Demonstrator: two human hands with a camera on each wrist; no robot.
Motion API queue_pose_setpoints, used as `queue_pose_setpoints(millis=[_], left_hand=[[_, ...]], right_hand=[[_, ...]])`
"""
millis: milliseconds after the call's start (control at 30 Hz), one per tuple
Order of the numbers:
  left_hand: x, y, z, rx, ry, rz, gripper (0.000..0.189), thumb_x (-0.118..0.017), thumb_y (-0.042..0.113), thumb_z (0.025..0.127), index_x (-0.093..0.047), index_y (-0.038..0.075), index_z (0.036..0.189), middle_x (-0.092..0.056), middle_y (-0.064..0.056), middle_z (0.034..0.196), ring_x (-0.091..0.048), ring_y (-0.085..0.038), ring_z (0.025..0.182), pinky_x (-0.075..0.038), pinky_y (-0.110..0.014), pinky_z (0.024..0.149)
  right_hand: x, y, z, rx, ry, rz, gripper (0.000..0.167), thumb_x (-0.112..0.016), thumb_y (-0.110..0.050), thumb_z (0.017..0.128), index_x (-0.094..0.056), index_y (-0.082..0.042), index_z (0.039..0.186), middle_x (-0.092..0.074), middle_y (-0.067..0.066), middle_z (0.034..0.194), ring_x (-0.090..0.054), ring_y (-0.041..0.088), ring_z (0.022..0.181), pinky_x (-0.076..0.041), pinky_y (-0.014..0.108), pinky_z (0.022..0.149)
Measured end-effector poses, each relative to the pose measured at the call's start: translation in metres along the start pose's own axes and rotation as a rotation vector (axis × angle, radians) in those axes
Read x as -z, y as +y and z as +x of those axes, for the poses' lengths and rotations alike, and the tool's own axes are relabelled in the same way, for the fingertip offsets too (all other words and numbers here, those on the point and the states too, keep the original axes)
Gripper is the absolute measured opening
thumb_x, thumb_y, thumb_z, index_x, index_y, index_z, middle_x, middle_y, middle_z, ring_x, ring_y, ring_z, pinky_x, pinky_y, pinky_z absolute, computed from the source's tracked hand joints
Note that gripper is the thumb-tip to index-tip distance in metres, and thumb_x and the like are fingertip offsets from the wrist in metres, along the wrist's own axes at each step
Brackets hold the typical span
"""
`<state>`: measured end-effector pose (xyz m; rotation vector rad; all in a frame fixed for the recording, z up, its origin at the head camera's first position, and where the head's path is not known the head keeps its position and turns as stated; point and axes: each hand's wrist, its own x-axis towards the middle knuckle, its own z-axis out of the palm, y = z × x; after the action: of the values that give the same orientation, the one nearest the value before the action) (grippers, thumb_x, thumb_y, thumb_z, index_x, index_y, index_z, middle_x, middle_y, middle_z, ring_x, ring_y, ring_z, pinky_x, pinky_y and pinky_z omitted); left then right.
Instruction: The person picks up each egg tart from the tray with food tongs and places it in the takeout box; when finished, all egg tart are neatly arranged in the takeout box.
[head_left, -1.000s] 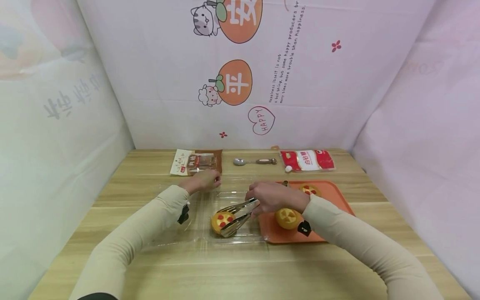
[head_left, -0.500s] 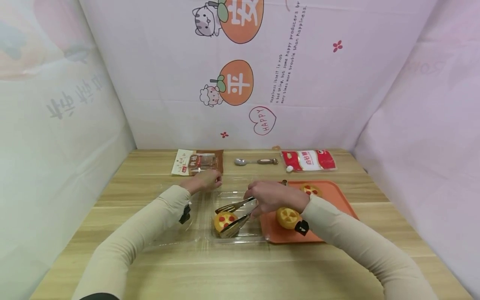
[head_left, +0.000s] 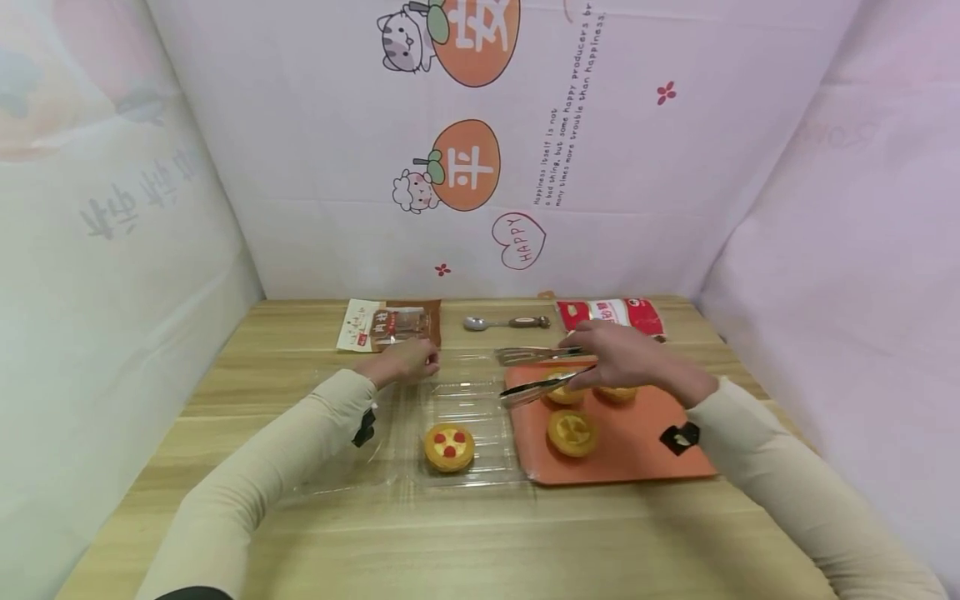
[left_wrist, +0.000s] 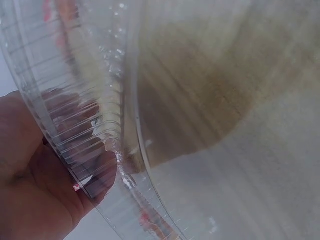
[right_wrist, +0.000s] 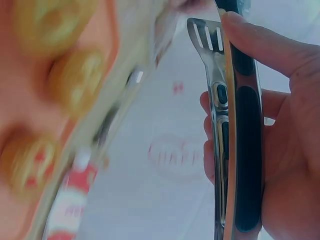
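Observation:
My left hand (head_left: pixel 408 360) grips the ribbed edge of a clear plastic container (left_wrist: pixel 75 135), its fingers showing through the plastic in the left wrist view. The container lies opened flat, and a tart (head_left: pixel 449 447) with red toppings sits in the front of its right half (head_left: pixel 480 408). In my right hand (head_left: pixel 618 354) is a pair of metal tongs (right_wrist: pixel 245 140) with dark grips. The tongs' arms are spread with nothing between them, over the back left of an orange tray (head_left: pixel 645 454). Three tarts rest on the tray: a plain-topped tart (head_left: pixel 573 432) in front, a tart (head_left: pixel 564 390) partly under the tongs, and a tart (head_left: pixel 617 393) partly hidden by my right hand.
Along the back of the wooden table (head_left: pixel 375 542) lie a brown and white food packet (head_left: pixel 390 325), a spoon (head_left: pixel 506 322) and a red and white pouch (head_left: pixel 611 314). The tray's left edge meets the container. White cloth walls (head_left: pixel 337 208) stand on three sides.
The tongs let go of the red-topped tart, leaving it in the container. My right hand has carried them back and right, over the tray. My left hand stays put.

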<state>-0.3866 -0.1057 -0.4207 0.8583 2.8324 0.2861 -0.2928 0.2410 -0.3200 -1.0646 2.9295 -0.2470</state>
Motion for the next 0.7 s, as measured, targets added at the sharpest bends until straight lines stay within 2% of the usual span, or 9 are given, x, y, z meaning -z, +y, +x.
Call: queue_pose_setpoints(millis=[167,300,433,600,700], left_hand=[[0.002,0.001,0.0,-0.006,-0.007,0.002,0.012,-0.06,0.016,0.095,-0.068,0.009,0.091,-0.064,-0.002,0.082,-0.056,-0.015,0.069,-0.046,-0.027,0.064],[0.004,0.003,-0.001,0.016,-0.026,-0.003,0.012,-0.06,0.017,0.096,-0.068,0.009,0.092,-0.064,-0.002,0.083,-0.057,-0.015,0.07,-0.047,-0.027,0.064],[0.004,0.004,-0.002,0.047,-0.041,-0.018,0.012,-0.06,0.018,0.096,-0.068,0.009,0.094,-0.064,-0.003,0.084,-0.057,-0.016,0.071,-0.047,-0.028,0.065],[0.003,0.003,-0.003,0.001,-0.014,-0.013,0.013,-0.06,0.015,0.093,-0.069,0.008,0.09,-0.064,-0.002,0.081,-0.056,-0.015,0.069,-0.046,-0.027,0.062],[0.003,0.0,-0.004,-0.017,0.001,-0.019,0.013,-0.059,0.015,0.092,-0.069,0.008,0.088,-0.063,-0.002,0.078,-0.055,-0.014,0.066,-0.044,-0.026,0.059]], right_hand=[[0.023,0.036,-0.042,-0.138,0.033,-0.021,0.06,-0.08,-0.043,0.078,-0.066,-0.006,0.123,-0.064,0.013,0.118,-0.059,0.032,0.106,-0.049,0.051,0.086],[0.03,0.06,-0.075,-0.198,0.069,-0.056,0.058,-0.079,-0.043,0.079,-0.067,-0.004,0.12,-0.064,0.015,0.116,-0.06,0.032,0.103,-0.048,0.051,0.083],[0.017,0.085,-0.101,-0.218,0.078,-0.08,0.053,-0.08,-0.041,0.078,-0.07,-0.001,0.112,-0.068,0.011,0.107,-0.063,0.029,0.094,-0.049,0.049,0.08],[-0.013,0.112,-0.129,-0.293,0.065,-0.024,0.058,-0.08,-0.041,0.078,-0.068,0.005,0.11,-0.07,0.016,0.105,-0.065,0.034,0.096,-0.05,0.052,0.083],[-0.027,0.122,-0.137,-0.323,0.066,-0.005,0.057,-0.08,-0.04,0.077,-0.068,0.006,0.109,-0.07,0.016,0.103,-0.066,0.034,0.093,-0.051,0.052,0.081]])
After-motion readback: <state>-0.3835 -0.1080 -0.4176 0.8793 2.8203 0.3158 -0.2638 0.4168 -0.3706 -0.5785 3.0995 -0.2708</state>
